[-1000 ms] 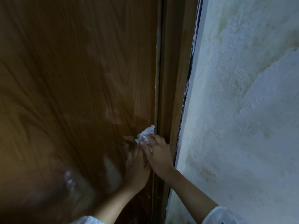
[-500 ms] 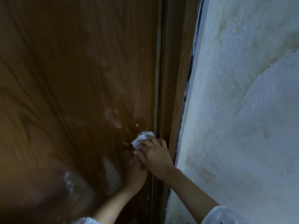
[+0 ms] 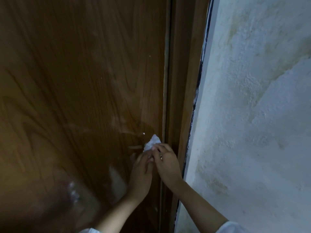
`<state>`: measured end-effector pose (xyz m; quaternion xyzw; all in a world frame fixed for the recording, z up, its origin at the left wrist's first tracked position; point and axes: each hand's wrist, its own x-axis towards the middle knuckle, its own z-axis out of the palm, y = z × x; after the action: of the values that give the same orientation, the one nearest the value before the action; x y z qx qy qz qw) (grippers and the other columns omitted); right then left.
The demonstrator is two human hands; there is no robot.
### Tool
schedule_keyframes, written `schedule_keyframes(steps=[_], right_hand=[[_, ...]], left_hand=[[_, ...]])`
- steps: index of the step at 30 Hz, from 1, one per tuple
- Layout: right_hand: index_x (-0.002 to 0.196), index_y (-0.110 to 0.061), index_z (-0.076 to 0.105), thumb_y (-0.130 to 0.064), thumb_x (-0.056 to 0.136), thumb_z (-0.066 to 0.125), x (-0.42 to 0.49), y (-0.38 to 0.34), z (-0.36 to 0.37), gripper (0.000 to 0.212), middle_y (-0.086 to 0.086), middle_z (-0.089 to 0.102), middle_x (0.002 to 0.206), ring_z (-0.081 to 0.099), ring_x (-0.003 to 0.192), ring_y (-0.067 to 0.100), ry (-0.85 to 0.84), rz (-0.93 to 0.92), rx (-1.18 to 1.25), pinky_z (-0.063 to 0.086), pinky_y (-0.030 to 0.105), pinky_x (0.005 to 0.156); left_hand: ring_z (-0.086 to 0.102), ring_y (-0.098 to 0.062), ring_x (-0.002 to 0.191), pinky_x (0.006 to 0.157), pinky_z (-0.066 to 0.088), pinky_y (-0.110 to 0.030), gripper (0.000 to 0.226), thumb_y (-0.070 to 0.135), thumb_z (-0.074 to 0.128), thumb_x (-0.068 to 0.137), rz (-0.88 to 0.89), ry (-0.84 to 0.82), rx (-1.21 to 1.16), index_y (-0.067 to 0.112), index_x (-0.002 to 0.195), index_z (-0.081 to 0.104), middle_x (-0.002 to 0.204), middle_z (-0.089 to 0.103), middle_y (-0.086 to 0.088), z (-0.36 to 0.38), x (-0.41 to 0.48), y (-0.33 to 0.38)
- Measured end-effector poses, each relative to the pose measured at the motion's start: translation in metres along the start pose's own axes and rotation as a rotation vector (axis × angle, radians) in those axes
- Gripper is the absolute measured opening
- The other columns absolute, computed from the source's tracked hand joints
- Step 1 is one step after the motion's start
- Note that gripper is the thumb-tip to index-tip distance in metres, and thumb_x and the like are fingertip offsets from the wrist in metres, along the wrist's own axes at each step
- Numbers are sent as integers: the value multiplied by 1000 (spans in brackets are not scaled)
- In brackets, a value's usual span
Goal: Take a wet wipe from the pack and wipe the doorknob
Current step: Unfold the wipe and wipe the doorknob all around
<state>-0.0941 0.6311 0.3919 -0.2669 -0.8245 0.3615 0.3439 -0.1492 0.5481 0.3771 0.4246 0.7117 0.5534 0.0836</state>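
Note:
A crumpled white wet wipe (image 3: pixel 152 144) is pressed against the doorknob (image 3: pixel 146 146) at the right edge of the glossy brown door (image 3: pixel 84 98). Only a sliver of metal shows beside the wipe. My right hand (image 3: pixel 166 163) pinches the wipe with its fingertips from the right. My left hand (image 3: pixel 141 172) reaches up from below, its fingers touching the right hand's fingers just under the wipe. What the left fingers grip is hidden. No wipe pack is in view.
The brown door frame (image 3: pixel 181 98) runs vertically just right of the knob. A rough white plastered wall (image 3: pixel 252 115) fills the right side. The door's shiny surface shows dim, blurred reflections at the lower left.
The wipe and my right hand shifted slightly left and down over the knob, then back to the right. My left hand stayed under the knob.

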Motion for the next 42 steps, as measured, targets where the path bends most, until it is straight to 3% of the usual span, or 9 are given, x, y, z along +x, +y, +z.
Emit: schedule_keyframes(steps=[3,8,10,19,23,28,34,38,42], right_hand=[[107,-9,64,-20,97,43,-3,3,3,25,9,68,107,64,100,18,80,119,203,44,9,81],[122,-11,56,-29,99,36,-3,12,1,35,11,63,119,60,111,23,-21,286,266,50,36,97],[120,-10,58,-28,98,38,-3,11,1,34,11,65,118,61,110,23,7,299,311,49,32,97],[109,-6,66,-7,89,52,-14,15,-6,24,14,62,120,54,113,23,44,-138,-1,40,23,94],[108,-7,65,-11,94,50,-9,10,-7,21,10,66,112,60,105,19,124,66,221,48,24,90],[116,-12,57,-35,98,38,-4,12,-11,35,10,64,114,64,105,22,-58,516,756,53,34,91],[119,-6,56,-43,96,38,-4,10,-11,47,21,67,113,70,92,25,-143,934,1481,58,31,74],[113,-4,59,-45,94,42,-3,6,-8,48,19,71,98,73,79,24,-123,979,1563,61,29,63],[107,-12,60,-43,94,42,-1,2,-3,38,14,69,105,67,97,25,-36,856,1249,54,36,84]], left_hand=[[43,24,106,84,35,3,31,19,37,96,32,-28,-36,40,117,47,110,47,33,0,5,4],[44,24,101,80,35,5,28,24,35,97,-23,-77,-49,33,120,49,110,46,28,-1,16,6],[44,23,102,81,35,5,28,25,34,97,-30,-82,-67,33,119,50,110,47,27,-1,17,4],[58,4,92,76,42,-9,17,23,46,93,-104,102,-200,33,92,60,97,62,12,-1,7,-8],[51,6,100,81,36,-4,21,16,45,94,-24,98,-50,31,97,58,101,55,18,1,7,-9],[29,24,109,93,26,-6,29,25,37,96,61,-24,121,40,118,47,113,40,34,1,9,-4],[32,-2,124,104,28,-30,33,27,36,96,7,-80,136,39,125,46,131,44,18,-1,13,2],[32,-3,122,100,25,-26,33,28,35,96,-10,-110,147,39,125,47,135,46,14,-4,15,3],[29,0,119,98,23,-24,32,30,35,96,-22,-120,162,39,125,47,133,46,14,-7,15,2]])
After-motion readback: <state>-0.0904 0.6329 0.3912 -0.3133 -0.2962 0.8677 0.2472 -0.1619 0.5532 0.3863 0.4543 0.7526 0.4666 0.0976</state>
